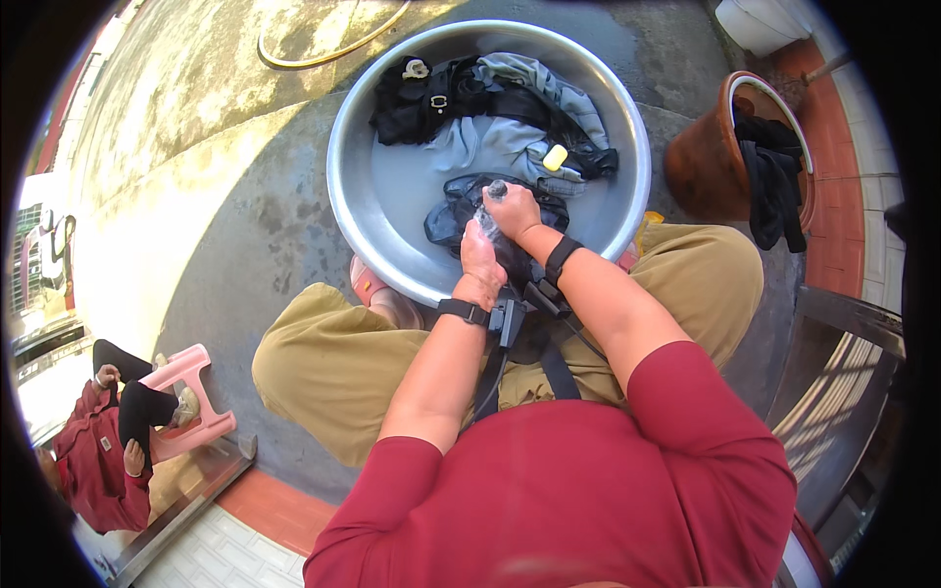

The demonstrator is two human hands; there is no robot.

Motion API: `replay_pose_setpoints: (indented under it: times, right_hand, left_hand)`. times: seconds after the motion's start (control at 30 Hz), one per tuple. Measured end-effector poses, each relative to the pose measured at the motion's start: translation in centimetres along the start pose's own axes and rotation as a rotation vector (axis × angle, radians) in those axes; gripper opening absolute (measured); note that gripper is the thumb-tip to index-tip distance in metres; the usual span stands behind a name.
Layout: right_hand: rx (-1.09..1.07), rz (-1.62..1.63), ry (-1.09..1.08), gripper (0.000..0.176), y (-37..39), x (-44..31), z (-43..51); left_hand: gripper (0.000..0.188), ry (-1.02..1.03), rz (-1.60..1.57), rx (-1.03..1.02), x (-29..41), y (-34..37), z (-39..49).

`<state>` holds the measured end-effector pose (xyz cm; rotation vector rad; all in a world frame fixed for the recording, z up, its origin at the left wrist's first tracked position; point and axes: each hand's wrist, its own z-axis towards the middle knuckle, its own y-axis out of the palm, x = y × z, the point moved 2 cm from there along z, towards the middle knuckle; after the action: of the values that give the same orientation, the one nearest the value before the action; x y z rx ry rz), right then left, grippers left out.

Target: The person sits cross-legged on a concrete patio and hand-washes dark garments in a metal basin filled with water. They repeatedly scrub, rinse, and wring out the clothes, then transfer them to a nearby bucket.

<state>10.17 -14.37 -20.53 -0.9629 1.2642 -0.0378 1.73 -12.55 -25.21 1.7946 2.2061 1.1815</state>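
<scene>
A wide metal basin point(351, 220) of cloudy water stands on the ground before me. My right hand point(512, 209) is closed around a bunched dark wet garment point(450, 217), and a tuft of it pokes out above the fist. Just below, my left hand point(480, 257) grips the same garment, palm turned inward, its fingertips partly hidden. White suds point(485, 222) cling to the cloth between the hands. A yellow bar of soap point(555, 157) rests on grey-blue cloth point(470, 143) in the basin. Black cloth with a buckle point(438, 103) lies along the far side.
To the right, a brown bucket point(698, 165) has black clothing point(772, 176) over its rim. A white bucket point(761, 26) is at upper right, a hose point(331, 57) at upper left. A seated person point(110, 456) is at left beside a pink plastic stool point(192, 397).
</scene>
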Motion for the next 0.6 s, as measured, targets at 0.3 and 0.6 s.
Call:
replay_pose_setpoints:
  times: [0.3, 0.6]
  right_hand:
    - [-0.09, -0.196, 0.325, 0.045, -0.8, 2.8, 1.1]
    - [-0.175, 0.754, 0.274, 0.012, -0.6, 6.4, 6.0]
  left_hand:
    - [0.035, 0.061, 0.32, -0.19, 2.4, 0.6, 0.1]
    - [0.039, 0.135, 0.607, -0.295, 4.5, -3.0, 2.3]
